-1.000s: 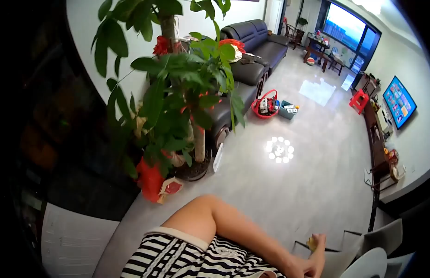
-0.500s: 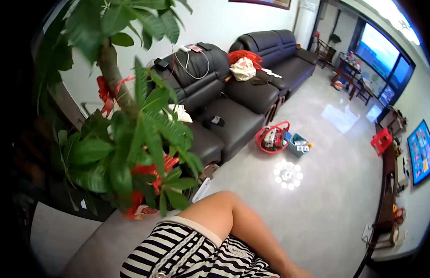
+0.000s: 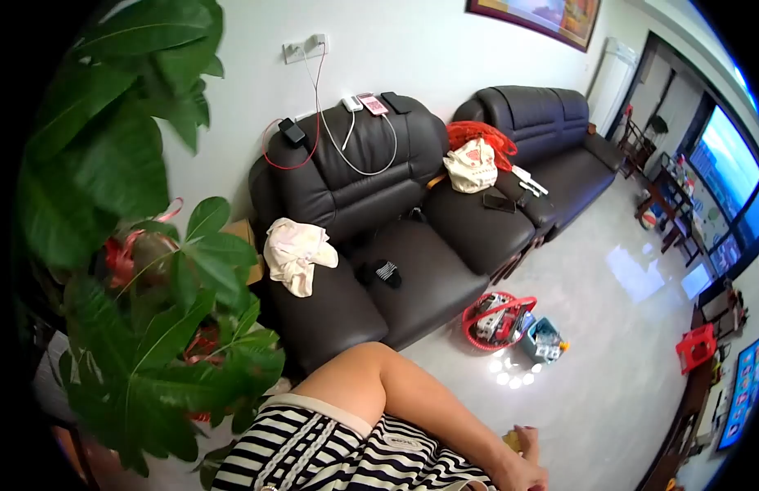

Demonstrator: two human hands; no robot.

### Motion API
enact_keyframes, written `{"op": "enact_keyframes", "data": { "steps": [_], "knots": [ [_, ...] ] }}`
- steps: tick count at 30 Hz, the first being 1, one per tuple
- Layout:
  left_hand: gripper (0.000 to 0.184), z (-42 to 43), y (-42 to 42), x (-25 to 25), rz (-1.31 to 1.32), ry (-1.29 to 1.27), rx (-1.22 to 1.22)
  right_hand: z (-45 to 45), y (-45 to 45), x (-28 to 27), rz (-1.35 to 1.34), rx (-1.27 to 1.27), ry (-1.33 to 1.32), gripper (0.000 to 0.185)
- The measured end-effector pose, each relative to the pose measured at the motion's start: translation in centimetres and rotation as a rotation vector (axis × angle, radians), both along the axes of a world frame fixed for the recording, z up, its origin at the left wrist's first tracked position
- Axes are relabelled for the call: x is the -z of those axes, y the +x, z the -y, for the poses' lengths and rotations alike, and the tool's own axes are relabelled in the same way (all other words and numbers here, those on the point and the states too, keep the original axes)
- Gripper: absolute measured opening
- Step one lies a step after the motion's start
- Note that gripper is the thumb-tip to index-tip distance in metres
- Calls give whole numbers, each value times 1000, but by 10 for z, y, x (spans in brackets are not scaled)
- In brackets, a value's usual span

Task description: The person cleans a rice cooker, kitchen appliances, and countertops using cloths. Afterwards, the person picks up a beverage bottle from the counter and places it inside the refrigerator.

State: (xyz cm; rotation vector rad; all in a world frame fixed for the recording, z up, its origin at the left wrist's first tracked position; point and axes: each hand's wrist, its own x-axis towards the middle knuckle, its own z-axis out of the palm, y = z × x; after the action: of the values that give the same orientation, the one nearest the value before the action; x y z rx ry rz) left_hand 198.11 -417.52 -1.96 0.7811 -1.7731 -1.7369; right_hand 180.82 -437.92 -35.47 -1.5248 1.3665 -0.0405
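My left arm, bent at the elbow, crosses in front of my striped top from the left. At its end, near the bottom right, is my left hand [image 3: 524, 468], with its fingers partly curled. A small yellowish thing [image 3: 511, 441] shows at the fingers, too small to make out. My right hand is not in view. Beyond the hand, on the floor, stand a red basket [image 3: 469, 329] full of mixed items and a teal bin [image 3: 536, 356] with things in it.
A leafy plant [image 3: 158, 360] fills the left side. Dark sofas [image 3: 428, 282] line the wall, bearing a cream cloth [image 3: 296, 252], a dark striped item [image 3: 387, 273], a white bag [image 3: 472, 166] and a phone [image 3: 499, 203]. A red stool [image 3: 695, 349] and a television [image 3: 747, 391] are at right.
The view has shifted, bringing the sofas lower and more into sight and moving the plant left. My left hand now shows more, with the yellowish thing at its fingers.
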Motion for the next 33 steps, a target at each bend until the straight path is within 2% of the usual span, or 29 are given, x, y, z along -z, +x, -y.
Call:
{"op": "enact_keyframes", "data": {
  "steps": [1,3,6,9,10,13,14,15,17,18,21,23,24,25,26,27,28,29,30,31,33],
  "knots": [
    [57,14,26,-8,6,14,14,24,16,20,-111,-22,120,27],
    [64,46,81,-22,32,42,35,57,67,17,-219,-74,168,29],
    [63,84,128,-3,-150,-1,-131,100,144,6,-314,-220,100,32],
    [64,119,185,13,-240,63,-306,147,223,4,-408,-422,-3,35],
    [46,125,203,11,-308,32,-473,164,249,5,-448,-502,-40,37],
    [38,162,292,-14,-358,43,-307,215,333,16,-549,-761,-152,40],
    [30,172,314,-23,-364,70,-438,233,363,21,-579,-854,-186,41],
    [35,189,341,-23,-257,129,-372,252,393,26,-605,-949,-218,43],
    [32,231,373,-10,-149,-119,-540,284,457,29,-642,-1120,-284,45],
    [33,242,388,-9,-135,-116,-599,296,489,29,-657,-1217,-327,47],
    [37,270,435,-9,-149,-85,-753,326,583,45,-631,-1456,-432,51],
    [38,277,465,-9,-242,-19,-849,355,650,102,-361,-1623,-433,52],
    [36,283,477,2,-188,-28,-887,372,682,136,-225,-1702,-435,54],
    [36,285,488,-1,-242,-27,-979,362,716,107,-210,-1883,-481,53],
    [37,284,496,-7,-299,-29,-1072,332,741,43,-476,-1311,-166,51],
    [37,283,505,-12,-355,-35,-1164,323,755,40,-515,-1327,-125,51],
    [41,282,518,-16,-358,40,-1147,318,769,38,-548,-1339,-87,51],
    [38,284,522,-16,-341,-105,-1337,314,784,40,-576,-1347,-48,52],
    [41,282,531,-11,-363,-27,-1257,312,794,71,-628,-1514,-131,49],
    [44,278,541,-6,-388,49,-1175,303,800,76,-665,-1565,-61,51],
    [50,271,555,-3,-388,45,-1187,282,805,86,-760,-1672,-18,49]
  ]
}}
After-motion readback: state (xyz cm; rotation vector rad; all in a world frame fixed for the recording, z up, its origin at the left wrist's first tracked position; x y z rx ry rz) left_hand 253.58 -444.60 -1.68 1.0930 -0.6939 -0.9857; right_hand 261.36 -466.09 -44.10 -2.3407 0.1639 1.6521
